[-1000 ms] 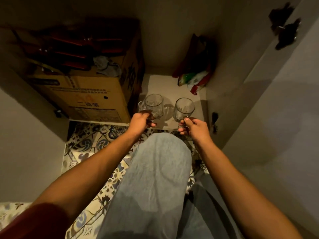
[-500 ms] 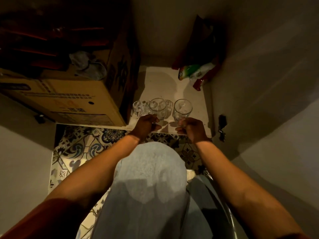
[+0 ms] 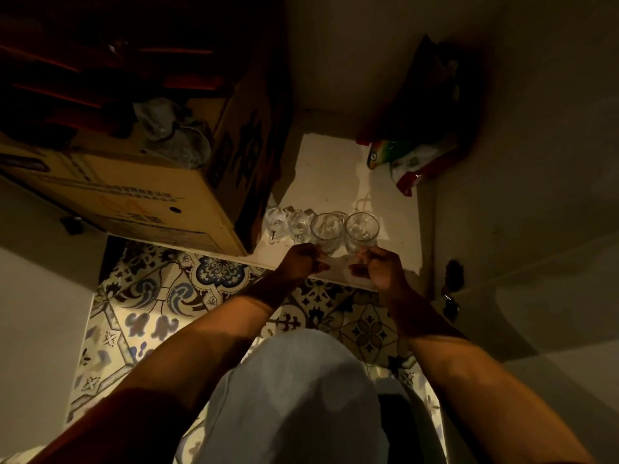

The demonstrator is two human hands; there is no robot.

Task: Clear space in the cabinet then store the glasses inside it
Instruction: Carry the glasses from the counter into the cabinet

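Dim light falls on a pale cabinet shelf (image 3: 335,169) set low above a patterned tile floor (image 3: 160,296). On the left of the shelf a cardboard box (image 3: 134,199) is seen, with a grey cloth (image 3: 174,135) lying on its open top. At the far right of the shelf a colourful packet (image 3: 408,159) is leaned against the cabinet wall.

Near the front edge of the shelf four glasses are lined up in a row. Two small glasses (image 3: 288,224) stand just beside the box. To their right a taller glass (image 3: 326,231) is gripped low down by the left hand (image 3: 301,261), whose fingers are curled round its base. Just beside it, a second tall glass (image 3: 362,229) is held in the same way by the right hand (image 3: 380,267). The two tall glasses stand upright and close together; whether they touch cannot be told. Whether their bases rest on the shelf is hidden by the hands.

Below the hands a bent knee in light jeans (image 3: 301,396) is seen over the floor.
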